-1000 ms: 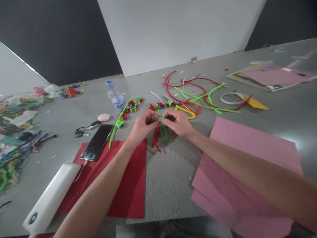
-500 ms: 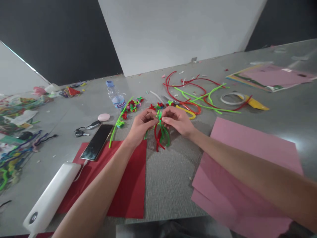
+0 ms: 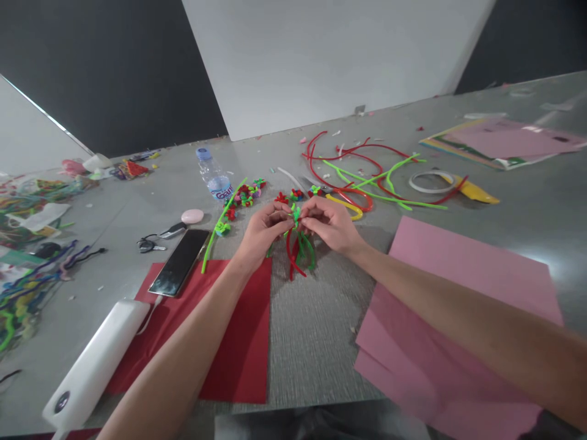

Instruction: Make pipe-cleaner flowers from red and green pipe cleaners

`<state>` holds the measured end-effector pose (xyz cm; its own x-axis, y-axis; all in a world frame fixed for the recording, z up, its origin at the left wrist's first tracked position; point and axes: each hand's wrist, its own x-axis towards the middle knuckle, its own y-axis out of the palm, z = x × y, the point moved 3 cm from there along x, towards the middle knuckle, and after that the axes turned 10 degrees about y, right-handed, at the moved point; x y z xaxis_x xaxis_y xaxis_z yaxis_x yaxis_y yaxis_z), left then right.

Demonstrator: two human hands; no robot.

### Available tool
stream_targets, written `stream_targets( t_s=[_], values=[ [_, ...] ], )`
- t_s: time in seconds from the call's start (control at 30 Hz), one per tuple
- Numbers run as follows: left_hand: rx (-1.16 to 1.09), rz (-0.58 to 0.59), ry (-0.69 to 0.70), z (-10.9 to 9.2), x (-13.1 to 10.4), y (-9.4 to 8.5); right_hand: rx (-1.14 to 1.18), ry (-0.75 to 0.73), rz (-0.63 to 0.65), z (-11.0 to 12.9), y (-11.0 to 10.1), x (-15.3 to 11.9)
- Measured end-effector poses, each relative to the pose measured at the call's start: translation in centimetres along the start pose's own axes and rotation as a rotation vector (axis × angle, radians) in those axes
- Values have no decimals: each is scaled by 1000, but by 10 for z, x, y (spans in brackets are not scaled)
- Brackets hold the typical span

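Note:
Between my hands is a bunch of red and green pipe cleaners (image 3: 297,245), its loose ends hanging down and curving toward me. My left hand (image 3: 263,231) pinches the bunch from the left near its green top. From the right, my right hand (image 3: 331,225) pinches it with thumb and fingers closed. The fingertips hide part of the top. Just beyond my hands lie small red and green pipe-cleaner flowers (image 3: 281,197). More such flowers (image 3: 247,197) cluster to the left beside a straight light-green pipe cleaner (image 3: 211,240).
Red paper (image 3: 238,342) lies under my left arm, with a phone (image 3: 180,263) and white power bank (image 3: 98,360). Pink sheets (image 3: 477,269) lie under my right arm. Beyond are a water bottle (image 3: 214,175), loose pipe cleaners (image 3: 367,183), a tape roll (image 3: 415,183) and scissors (image 3: 316,185).
My fingers have shifted slightly at the top of the bunch, and a bit more green shows between them. The rest looks the same.

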<state>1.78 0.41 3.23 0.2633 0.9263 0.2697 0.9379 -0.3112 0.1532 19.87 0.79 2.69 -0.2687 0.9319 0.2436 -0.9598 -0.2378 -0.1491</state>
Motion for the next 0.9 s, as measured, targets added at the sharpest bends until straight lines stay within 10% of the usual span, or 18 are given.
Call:
stream_targets(
  t_s=[0.9],
  values=[
    [-25, 10, 18, 1, 0, 0, -27, -39, 28, 1, 1, 1]
  ],
)
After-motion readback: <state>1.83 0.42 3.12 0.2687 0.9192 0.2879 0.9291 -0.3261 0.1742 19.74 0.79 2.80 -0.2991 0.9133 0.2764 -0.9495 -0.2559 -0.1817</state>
